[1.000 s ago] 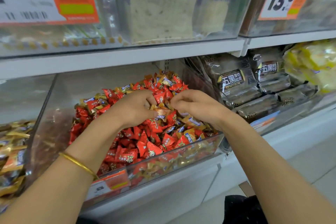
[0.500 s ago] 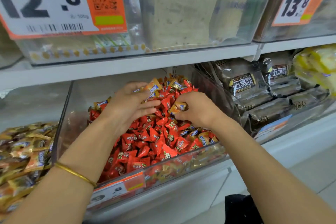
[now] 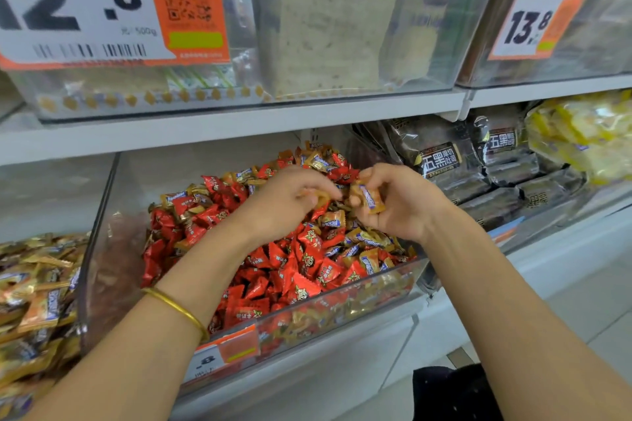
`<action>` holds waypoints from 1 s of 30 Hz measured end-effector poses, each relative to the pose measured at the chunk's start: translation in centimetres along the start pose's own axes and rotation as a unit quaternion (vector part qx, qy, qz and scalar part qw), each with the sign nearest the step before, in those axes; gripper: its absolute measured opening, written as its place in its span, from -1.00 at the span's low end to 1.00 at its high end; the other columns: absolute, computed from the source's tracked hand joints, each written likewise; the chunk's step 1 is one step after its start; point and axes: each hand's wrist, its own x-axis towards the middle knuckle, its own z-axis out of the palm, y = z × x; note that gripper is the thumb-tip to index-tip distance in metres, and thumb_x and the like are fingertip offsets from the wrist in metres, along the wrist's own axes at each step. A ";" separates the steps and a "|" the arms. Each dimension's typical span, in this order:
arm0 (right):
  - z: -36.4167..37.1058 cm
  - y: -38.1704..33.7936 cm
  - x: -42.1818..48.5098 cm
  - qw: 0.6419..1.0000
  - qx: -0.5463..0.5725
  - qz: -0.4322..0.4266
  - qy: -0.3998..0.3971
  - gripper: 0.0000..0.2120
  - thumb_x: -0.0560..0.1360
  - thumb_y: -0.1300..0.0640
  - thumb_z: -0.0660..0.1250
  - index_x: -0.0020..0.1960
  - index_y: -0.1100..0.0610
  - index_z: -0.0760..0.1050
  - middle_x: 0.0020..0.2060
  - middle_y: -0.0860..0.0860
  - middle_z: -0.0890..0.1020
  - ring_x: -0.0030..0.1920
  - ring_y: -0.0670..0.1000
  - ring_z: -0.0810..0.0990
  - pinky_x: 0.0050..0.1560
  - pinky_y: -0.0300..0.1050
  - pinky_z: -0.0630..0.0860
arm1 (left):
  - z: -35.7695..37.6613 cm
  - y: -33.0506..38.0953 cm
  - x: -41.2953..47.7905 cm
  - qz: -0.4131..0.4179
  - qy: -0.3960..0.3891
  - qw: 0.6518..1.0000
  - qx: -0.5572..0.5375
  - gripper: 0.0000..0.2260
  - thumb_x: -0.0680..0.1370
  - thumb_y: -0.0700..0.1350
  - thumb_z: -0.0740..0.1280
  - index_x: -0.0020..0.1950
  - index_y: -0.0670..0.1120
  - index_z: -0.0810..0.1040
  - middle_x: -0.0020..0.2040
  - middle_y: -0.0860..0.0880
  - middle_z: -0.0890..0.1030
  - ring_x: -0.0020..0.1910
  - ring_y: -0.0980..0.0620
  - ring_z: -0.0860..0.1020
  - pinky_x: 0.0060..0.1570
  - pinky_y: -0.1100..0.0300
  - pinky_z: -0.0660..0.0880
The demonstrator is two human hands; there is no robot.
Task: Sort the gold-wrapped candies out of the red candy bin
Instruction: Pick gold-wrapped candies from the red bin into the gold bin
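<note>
Over the red candies (image 3: 290,272) heaped in the clear bin (image 3: 109,249), a gold-wrapped candy (image 3: 368,196) is gripped in the curled right hand (image 3: 405,205), while another gold wrapper (image 3: 321,196) is pinched by the left hand (image 3: 284,203).

One head-worn wide-angle view looks forward and down, close over the red candy bin (image 3: 113,232).

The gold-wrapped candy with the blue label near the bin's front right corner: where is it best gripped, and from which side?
Probably pinch the gold-wrapped candy by its wrapper's upper edge, coming from above: it lies atop the red candies, and the bin's clear front wall blocks the front.
</note>
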 end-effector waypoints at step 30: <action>-1.1 0.4 -1.1 0.896 -0.417 -0.149 0.047 -0.92 0.53 0.20 0.29 -0.13 0.16 0.53 -0.42 -0.06 0.54 -0.53 -0.12 0.48 -0.59 -0.28 0.35 | 0.3 0.2 0.6 -0.231 0.107 0.906 -0.340 -0.92 0.53 -0.12 0.25 -0.15 -0.06 0.48 -0.28 -0.01 0.40 -0.44 0.11 0.34 -0.53 0.28 0.29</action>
